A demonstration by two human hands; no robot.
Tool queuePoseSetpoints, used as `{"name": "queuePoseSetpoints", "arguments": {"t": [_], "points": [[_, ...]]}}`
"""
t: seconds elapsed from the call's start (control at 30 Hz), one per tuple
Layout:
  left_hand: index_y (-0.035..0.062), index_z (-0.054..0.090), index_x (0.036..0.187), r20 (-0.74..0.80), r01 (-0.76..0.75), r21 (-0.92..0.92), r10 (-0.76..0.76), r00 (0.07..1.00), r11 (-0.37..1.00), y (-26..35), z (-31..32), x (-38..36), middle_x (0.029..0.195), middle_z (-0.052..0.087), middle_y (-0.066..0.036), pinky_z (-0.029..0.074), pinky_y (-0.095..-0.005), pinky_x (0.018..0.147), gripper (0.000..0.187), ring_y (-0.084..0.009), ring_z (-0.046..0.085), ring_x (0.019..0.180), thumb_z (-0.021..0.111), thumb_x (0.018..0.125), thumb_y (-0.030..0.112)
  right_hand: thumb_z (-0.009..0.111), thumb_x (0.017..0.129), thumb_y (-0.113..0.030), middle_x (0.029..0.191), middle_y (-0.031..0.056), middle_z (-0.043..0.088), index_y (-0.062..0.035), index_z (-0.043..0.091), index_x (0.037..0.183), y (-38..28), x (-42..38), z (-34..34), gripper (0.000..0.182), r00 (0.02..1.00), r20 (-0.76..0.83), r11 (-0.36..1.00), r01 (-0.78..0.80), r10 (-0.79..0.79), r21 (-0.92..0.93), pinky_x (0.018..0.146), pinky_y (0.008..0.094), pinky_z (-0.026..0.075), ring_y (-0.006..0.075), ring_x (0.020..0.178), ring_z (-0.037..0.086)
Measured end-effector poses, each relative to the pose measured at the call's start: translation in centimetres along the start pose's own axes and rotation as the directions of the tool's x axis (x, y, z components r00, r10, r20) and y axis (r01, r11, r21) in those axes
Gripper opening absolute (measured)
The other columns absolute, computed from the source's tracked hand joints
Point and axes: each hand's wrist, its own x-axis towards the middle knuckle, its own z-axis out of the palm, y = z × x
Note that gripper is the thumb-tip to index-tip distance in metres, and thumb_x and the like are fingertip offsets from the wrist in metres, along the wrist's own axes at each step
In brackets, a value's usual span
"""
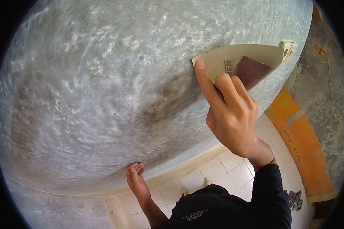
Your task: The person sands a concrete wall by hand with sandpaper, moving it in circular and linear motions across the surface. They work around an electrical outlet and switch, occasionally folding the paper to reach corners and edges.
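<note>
two hands meet the grey plastered wall (pixel 103 87). low at left-centre, the left hand (pixel 135 182) rests its loosely curled fingertips on the wall, holding nothing. right of it, the right hand (pixel 229 110) presses a folded sheet of sandpaper (pixel 239 63) flat against the wall. far right, an orange strip (pixel 300 141) borders white floor tiles (pixel 233 171).

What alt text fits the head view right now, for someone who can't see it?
The right hand presses a folded sheet of sandpaper flat against a grey plastered wall. The left hand rests its fingertips low on that wall, above a white tiled floor.
</note>
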Motion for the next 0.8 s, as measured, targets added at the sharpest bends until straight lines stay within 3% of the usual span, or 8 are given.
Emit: {"name": "queuePoseSetpoints", "arguments": {"t": [0.17,0.33,0.5,0.7,0.8], "points": [[0.0059,0.058,0.113,0.001,0.000,0.006,0.000,1.000,1.000,-0.1,0.0,0.1,0.105,0.063,-0.008,0.044,-0.0344,0.089,0.024,-0.0165,0.059,0.102,0.046,0.103,0.025,0.060,0.061,0.011,0.073,0.0017,0.038,-0.0051,0.067,0.125,0.0,1.8,0.2,0.067,0.997,-0.078,0.999,-0.017,0.019,0.032,0.047,0.0295,0.040,0.0141,0.060,0.043],[0.0064,0.058,0.113,0.007,-0.002,0.005,0.002,1.000,1.000,0.0,0.0,-0.1,0.105,0.063,-0.007,0.044,-0.0346,0.089,0.024,-0.0164,0.059,0.103,0.047,0.103,0.025,0.059,0.059,0.011,0.074,0.0020,0.038,-0.0064,0.066,0.127,-1.1,-0.2,-0.2,0.070,0.999,0.018,0.999,-0.047,0.046,0.002,0.049,0.0311,0.041,0.0156,0.060,0.044],[0.0107,0.057,0.114,0.002,0.000,0.031,0.000,1.000,1.000,-0.2,0.2,0.0,0.107,0.061,-0.004,0.042,-0.0345,0.089,0.024,-0.0148,0.056,0.105,0.047,0.103,0.029,0.058,0.057,0.012,0.075,0.0030,0.036,-0.0072,0.065,0.128,-0.2,1.2,-0.2,0.074,0.997,-0.011,0.992,-0.070,0.072,0.103,0.051,0.0310,0.042,0.0160,0.062,0.044],[0.0066,0.058,0.112,-0.021,0.008,-0.006,-0.008,1.000,1.000,0.0,0.3,-0.1,0.103,0.062,-0.006,0.043,-0.0342,0.089,0.024,-0.0160,0.058,0.103,0.047,0.103,0.026,0.058,0.059,0.013,0.072,0.0024,0.035,-0.0080,0.066,0.128,-0.9,-0.7,-0.6,0.073,0.993,0.094,0.993,-0.084,0.075,0.087,0.050,0.0317,0.042,0.0153,0.061,0.044],[0.0068,0.058,0.112,-0.042,0.010,0.011,-0.010,0.999,1.000,0.0,0.5,-0.1,0.104,0.062,-0.006,0.043,-0.0343,0.089,0.024,-0.0160,0.058,0.102,0.046,0.103,0.026,0.058,0.060,0.014,0.072,0.0031,0.036,-0.0097,0.066,0.128,-0.1,-0.2,-0.3,0.072,0.993,0.052,0.975,-0.114,0.106,0.191,0.050,0.0315,0.041,0.0161,0.061,0.045]]}}
